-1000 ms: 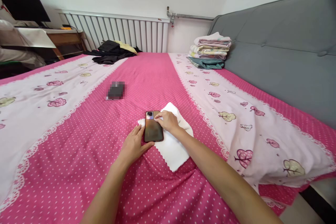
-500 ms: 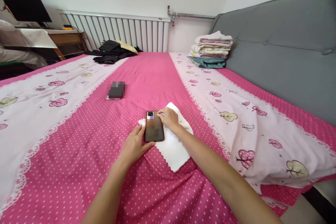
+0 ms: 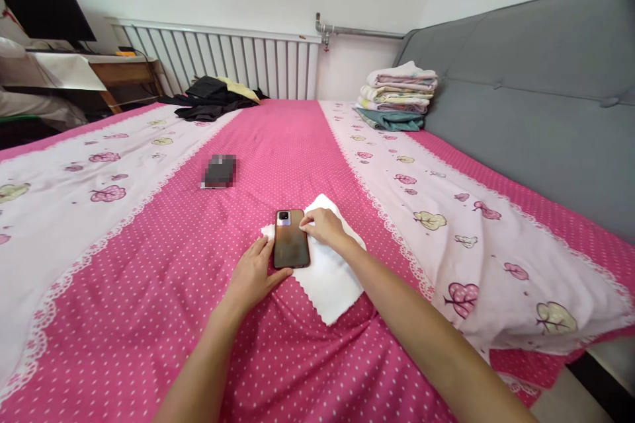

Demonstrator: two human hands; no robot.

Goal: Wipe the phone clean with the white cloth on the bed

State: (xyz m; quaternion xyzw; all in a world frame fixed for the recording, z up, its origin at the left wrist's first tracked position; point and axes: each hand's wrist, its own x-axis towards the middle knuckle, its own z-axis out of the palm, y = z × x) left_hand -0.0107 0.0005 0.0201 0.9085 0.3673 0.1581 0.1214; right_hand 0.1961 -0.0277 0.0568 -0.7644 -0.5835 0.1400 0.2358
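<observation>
A smartphone [image 3: 292, 248] in a brownish see-through case lies back side up, camera block at its upper left, partly over a white cloth [image 3: 330, 281] with a zigzag edge. My left hand [image 3: 255, 271] braces it, fingers along its left side and the thumb against its bottom edge. At the phone's upper right edge, my right hand [image 3: 322, 226] has its fingertips pinched together. A bit of white shows at those fingertips, too small to name.
A pixelated dark object [image 3: 219, 172] lies farther up the pink dotted bedspread [image 3: 278, 145]. Dark clothes [image 3: 211, 96] are heaped by the radiator [image 3: 248, 59]. Folded textiles [image 3: 399, 96] are stacked beside the grey headboard [image 3: 526, 86]. A monitor [image 3: 47, 10] stands on a desk at the left.
My right hand has slid slightly down and right along the phone, from its upper right corner to its right edge. My left hand and the phone stay in place.
</observation>
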